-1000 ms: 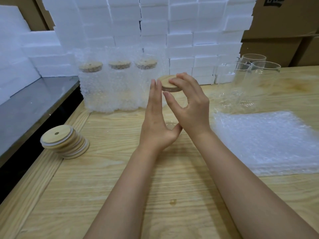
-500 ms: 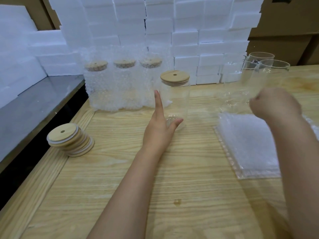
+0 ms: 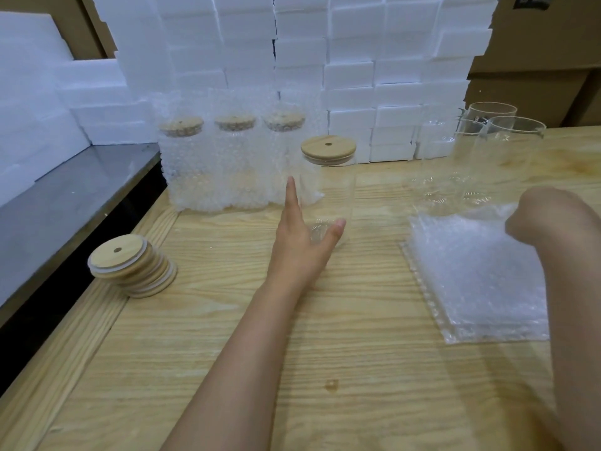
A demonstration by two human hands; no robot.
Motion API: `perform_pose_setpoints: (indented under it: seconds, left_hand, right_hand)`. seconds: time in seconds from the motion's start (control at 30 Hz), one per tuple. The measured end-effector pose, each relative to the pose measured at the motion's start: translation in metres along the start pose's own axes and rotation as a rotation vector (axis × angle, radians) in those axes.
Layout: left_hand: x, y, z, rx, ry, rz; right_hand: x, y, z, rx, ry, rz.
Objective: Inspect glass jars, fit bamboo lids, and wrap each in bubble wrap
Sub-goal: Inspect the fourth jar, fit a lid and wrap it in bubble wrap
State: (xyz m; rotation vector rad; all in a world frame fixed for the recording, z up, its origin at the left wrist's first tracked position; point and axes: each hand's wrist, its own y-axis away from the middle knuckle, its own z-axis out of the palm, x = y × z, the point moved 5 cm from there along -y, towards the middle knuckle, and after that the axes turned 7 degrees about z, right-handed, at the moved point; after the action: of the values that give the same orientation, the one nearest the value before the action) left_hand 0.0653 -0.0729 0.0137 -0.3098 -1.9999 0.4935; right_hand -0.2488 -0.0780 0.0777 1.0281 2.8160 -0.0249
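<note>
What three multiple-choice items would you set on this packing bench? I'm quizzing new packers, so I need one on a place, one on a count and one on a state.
1. Where is the stack of loose bamboo lids?
A. near the left edge of the table
B. on top of a foam block
C. inside an open jar

2. How many wrapped jars stand in the back row?
A. two
B. three
C. five

3. The jar that the left hand touches is:
A. lidded but unwrapped
B. wrapped in bubble wrap
C. lidless

Key:
1 A, the stack sits on the wood by the left edge.
2 B, three stand side by side.
3 A, a lid tops bare clear glass.
</note>
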Motion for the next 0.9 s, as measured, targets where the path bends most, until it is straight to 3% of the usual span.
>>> perform_pose_setpoints:
  seconds: [0.1,0.23,0.3,0.4,0.5,0.77,0.9]
  left_hand:
    - [0.011,0.003,-0.013,0.2,-0.055,0.077]
    - [0.034,0.009,-0.032,0.475,-0.093,0.343]
    - [0.036,0.01,-0.034,0.493,-0.049,0.368]
    - [0.03,0.007,-0.032,0.401,0.182,0.244]
    - [0.028,0.006,-0.031,0.353,0.347,0.198]
    - [0.024,0.002,-0.029,0.267,0.513,0.139]
    - [0.02,0.002,-0.032,0.308,0.467,0.114]
  right_hand:
    - [-0.011,0.008,-0.027,0.099,-0.118,-0.151]
    - [-0.048,0.061,-0.058,0.215,-0.277,-0.553]
    - [-0.076,0.095,-0.057,0.169,-0.296,-0.766]
    - [-0.111,0.133,-0.034,0.049,-0.264,-1.051]
    - [-0.131,0.156,-0.008,-0.002,-0.213,-1.226]
    - [-0.142,0.166,0.02,-0.177,-0.231,-1.35]
    - [-0.132,0.15,-0.003,-0.128,-0.537,-1.25]
